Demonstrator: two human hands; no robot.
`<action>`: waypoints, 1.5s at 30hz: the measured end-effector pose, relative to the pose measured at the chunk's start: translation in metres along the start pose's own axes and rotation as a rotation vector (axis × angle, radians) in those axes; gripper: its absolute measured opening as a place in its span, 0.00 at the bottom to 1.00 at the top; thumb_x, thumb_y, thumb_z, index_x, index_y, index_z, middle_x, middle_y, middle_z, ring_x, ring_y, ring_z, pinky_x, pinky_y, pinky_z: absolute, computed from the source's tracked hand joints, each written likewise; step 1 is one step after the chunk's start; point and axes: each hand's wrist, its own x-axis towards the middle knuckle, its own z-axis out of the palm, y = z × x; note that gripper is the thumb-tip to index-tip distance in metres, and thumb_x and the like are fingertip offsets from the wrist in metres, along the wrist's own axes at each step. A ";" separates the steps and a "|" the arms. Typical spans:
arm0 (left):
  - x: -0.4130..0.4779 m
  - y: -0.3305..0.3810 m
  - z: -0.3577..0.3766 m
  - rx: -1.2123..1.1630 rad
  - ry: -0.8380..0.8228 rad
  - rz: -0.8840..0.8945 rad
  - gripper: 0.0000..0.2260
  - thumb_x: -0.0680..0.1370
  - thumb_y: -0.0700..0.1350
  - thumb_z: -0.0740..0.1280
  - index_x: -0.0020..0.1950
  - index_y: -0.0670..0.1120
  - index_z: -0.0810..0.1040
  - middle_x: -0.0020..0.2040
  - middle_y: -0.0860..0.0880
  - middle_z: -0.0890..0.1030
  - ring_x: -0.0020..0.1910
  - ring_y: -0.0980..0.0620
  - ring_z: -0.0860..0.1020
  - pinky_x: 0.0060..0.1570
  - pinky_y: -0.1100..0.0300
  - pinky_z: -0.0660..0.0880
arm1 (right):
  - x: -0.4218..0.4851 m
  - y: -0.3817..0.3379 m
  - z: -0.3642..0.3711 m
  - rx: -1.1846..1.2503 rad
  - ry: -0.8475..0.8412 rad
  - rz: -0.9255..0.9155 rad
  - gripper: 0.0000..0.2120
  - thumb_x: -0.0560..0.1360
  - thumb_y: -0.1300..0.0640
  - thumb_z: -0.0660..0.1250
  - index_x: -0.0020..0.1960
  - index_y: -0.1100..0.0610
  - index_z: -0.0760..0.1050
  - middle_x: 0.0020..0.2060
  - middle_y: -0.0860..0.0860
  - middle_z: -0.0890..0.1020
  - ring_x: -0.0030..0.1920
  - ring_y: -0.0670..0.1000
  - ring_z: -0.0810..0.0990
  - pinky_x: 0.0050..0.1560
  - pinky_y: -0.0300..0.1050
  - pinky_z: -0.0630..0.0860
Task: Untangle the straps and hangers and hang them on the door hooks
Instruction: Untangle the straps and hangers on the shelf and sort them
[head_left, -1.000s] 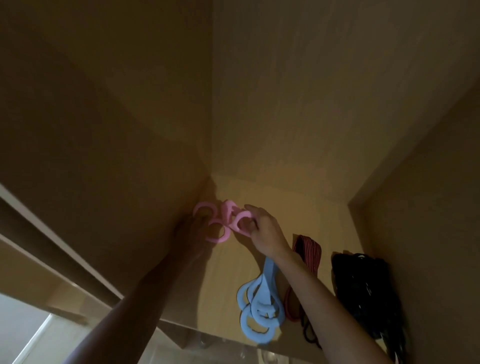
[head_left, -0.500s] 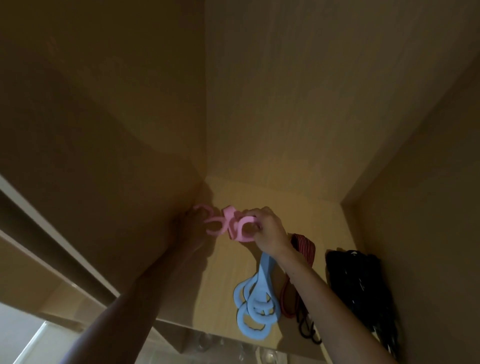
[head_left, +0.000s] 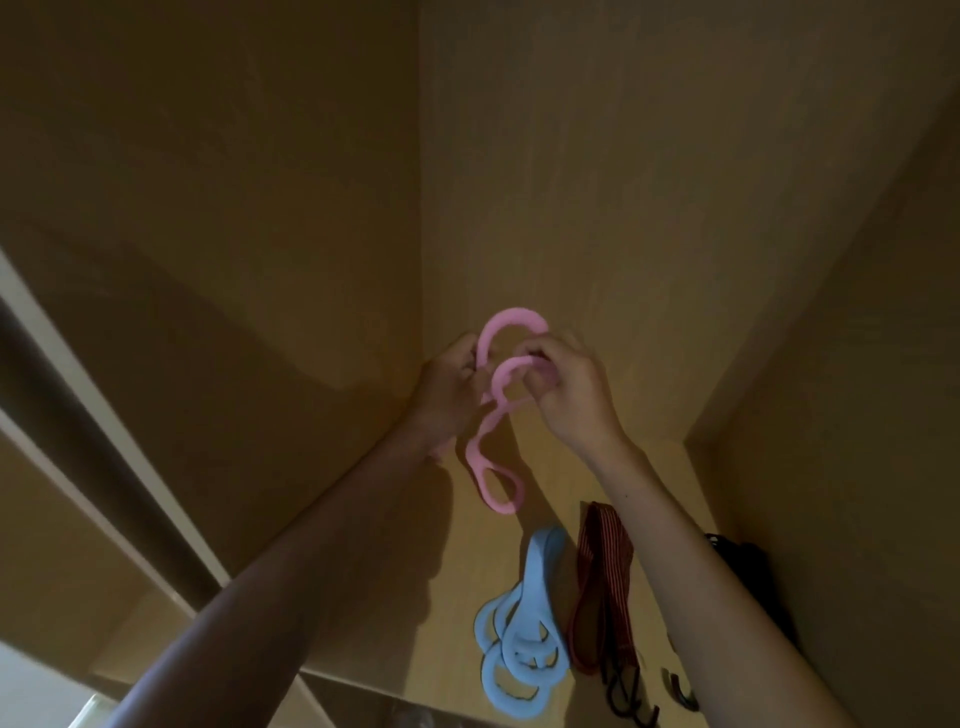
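blue hangers (head_left: 519, 644) and red striped strap (head_left: 605, 582) hanging low on the wooden door (head_left: 597, 208), black straps (head_left: 748, 577) to their right, then higher up left hand (head_left: 449, 384) and right hand (head_left: 569, 387) both gripping the pink hangers (head_left: 496, 415) against the door.

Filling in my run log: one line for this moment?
both hands grip pink hangers | blue hangers, red strap hanging
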 end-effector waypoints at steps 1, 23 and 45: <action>-0.002 0.008 0.000 -0.086 -0.024 0.019 0.07 0.77 0.34 0.60 0.49 0.43 0.75 0.41 0.47 0.78 0.35 0.61 0.75 0.33 0.72 0.70 | 0.005 -0.002 -0.005 0.021 0.038 -0.014 0.10 0.72 0.67 0.68 0.50 0.57 0.80 0.48 0.52 0.73 0.49 0.46 0.73 0.49 0.28 0.68; 0.014 0.074 -0.005 -0.400 0.028 0.003 0.10 0.77 0.35 0.64 0.58 0.38 0.73 0.53 0.43 0.81 0.51 0.49 0.81 0.54 0.56 0.78 | 0.004 -0.033 -0.033 0.642 -0.119 0.287 0.15 0.73 0.65 0.67 0.57 0.52 0.75 0.51 0.49 0.81 0.51 0.46 0.80 0.44 0.33 0.77; 0.009 -0.017 -0.034 -0.075 -0.014 -0.548 0.08 0.63 0.41 0.72 0.31 0.37 0.76 0.22 0.49 0.78 0.22 0.53 0.77 0.28 0.60 0.78 | -0.027 -0.003 0.005 0.208 -0.127 0.390 0.10 0.73 0.60 0.68 0.39 0.50 0.69 0.34 0.44 0.74 0.34 0.42 0.72 0.28 0.28 0.66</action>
